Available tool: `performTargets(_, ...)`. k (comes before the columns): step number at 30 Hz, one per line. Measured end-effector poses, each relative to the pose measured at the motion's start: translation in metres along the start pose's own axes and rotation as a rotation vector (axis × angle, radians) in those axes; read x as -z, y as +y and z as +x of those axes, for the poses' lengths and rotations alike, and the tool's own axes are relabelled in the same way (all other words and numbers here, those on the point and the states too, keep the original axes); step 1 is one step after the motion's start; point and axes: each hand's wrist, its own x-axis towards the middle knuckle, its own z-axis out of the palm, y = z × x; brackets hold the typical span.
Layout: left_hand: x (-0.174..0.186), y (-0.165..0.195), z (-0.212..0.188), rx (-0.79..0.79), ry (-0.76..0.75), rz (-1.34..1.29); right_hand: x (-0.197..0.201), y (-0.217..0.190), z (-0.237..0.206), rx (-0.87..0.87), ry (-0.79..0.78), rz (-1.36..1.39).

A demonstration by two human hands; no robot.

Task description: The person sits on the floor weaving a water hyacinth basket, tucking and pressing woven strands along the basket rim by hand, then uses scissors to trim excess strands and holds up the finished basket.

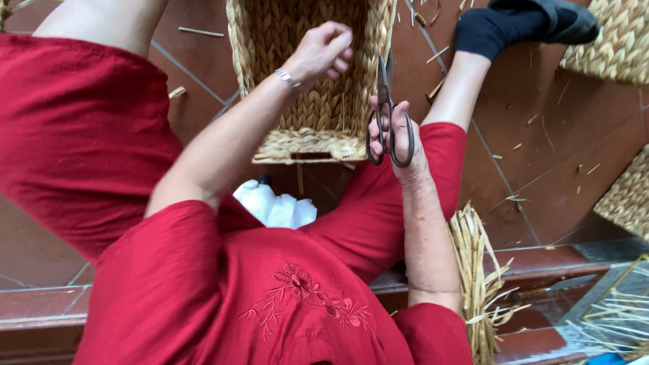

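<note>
A rectangular woven straw basket (311,128) stands on the floor between my legs, its opening facing me. My left hand (323,51) reaches inside it, fingers pinched together near the woven back wall; a thin bracelet sits on the wrist. My right hand (399,138) is at the basket's right rim and grips a pair of dark metal scissors (387,101), blades closed and pointing up along the basket's edge. I cannot tell whether the left fingers hold a strand.
A bundle of dry straw (476,277) lies by my right side on a step. More woven baskets (618,40) sit at the right. White cloth (276,206) rests in my lap. Straw scraps litter the brown tile floor (541,155).
</note>
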Motion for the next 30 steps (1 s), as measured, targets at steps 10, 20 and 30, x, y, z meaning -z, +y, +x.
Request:
performTargets(10,-0.033,0.04,0.062,-0.239,0.441,0.126,-0.012,-0.028,0.059,-0.122,0.181,-0.197)
performTargets(20,-0.032,0.035,0.054,-0.175,0.28,-0.161,-0.028,-0.032,0.088,-0.033,0.293,-0.242)
performTargets(30,-0.022,0.026,0.061,-0.071,0.364,-0.01,-0.032,-0.02,0.09,0.084,0.388,-0.511)
